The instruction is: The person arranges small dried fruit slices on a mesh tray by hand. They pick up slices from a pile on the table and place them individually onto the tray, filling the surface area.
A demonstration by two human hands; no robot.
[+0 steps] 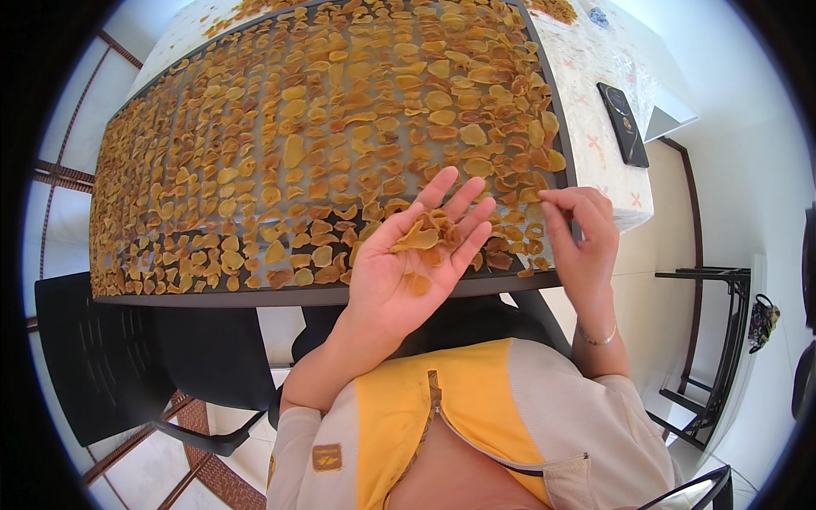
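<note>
My left hand (408, 274) is palm up over the near edge of the table, cupping a small heap of dried amber-brown slices (421, 236), with one more slice lower on the palm. To its right, my right hand (577, 223) has thumb and forefinger pinched together beside a slice at the right end of the rows; whether a piece is between the fingertips I cannot tell. Many similar dried slices (293, 151) lie in rows across the dark-framed tabletop (319, 298), which has a grey, shiny surface.
Right of the frame, a patterned white tablecloth (593, 146) carries a black smartphone (623, 124), clear plastic and a slice pile (554, 9). Another pile (261, 7) lies at the far edge. Black chairs (204, 357) stand below left; a black metal rack (720, 344) stands right.
</note>
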